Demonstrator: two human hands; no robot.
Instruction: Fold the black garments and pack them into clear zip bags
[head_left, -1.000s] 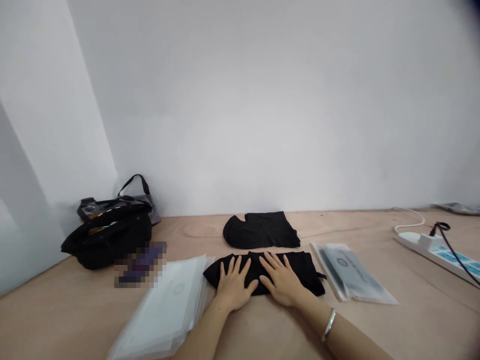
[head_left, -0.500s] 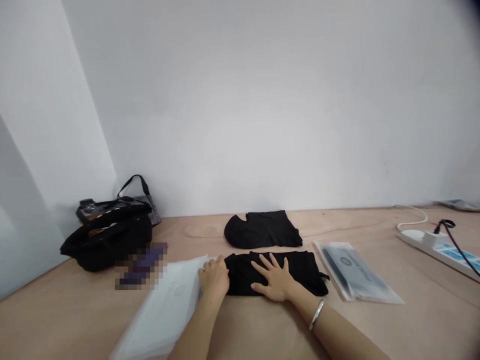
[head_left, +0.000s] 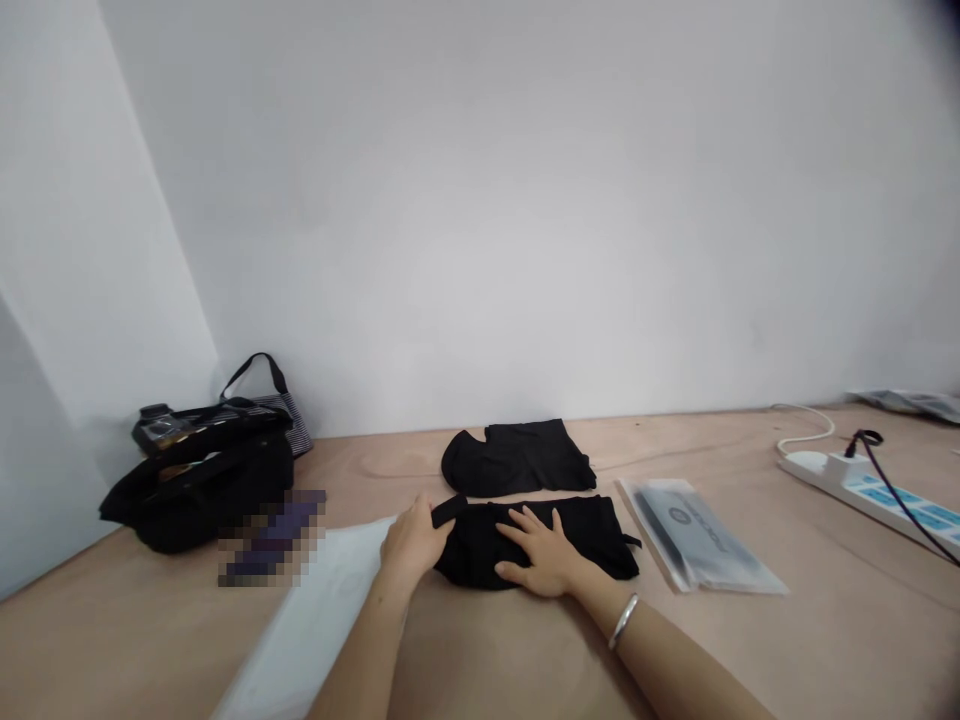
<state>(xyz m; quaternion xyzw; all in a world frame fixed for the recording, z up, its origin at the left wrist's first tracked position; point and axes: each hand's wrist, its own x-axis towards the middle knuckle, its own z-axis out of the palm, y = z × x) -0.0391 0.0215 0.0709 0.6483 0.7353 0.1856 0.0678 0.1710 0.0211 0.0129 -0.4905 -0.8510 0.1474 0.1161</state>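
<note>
A folded black cloth piece [head_left: 596, 535] lies across the middle of the table, with a small loop or tab sticking out at its right end. My left hand [head_left: 409, 545] is closed on its left end, where a flat black edge stands up beside the fingers. Flat on the cloth rests my right hand [head_left: 540, 560], fingers spread, a silver bangle on that wrist. Behind it lies another black cloth piece [head_left: 529, 462] with a curved left end. Frosted plastic bags [head_left: 319, 595] lie under and left of my left forearm.
To the right is a frosted bag [head_left: 697, 535] with printed lettering and something dark inside. A power strip [head_left: 870, 492] with plugged cables sits at far right. At left stand a black bag [head_left: 217, 490] and a striped bag [head_left: 296, 420]; a blurred-out purple item [head_left: 277, 535] lies near them.
My left hand has drawn slightly left, and the cloth's left edge now stands up out of its grip. My right hand stays spread on the cloth. The whole view has shifted a little.
</note>
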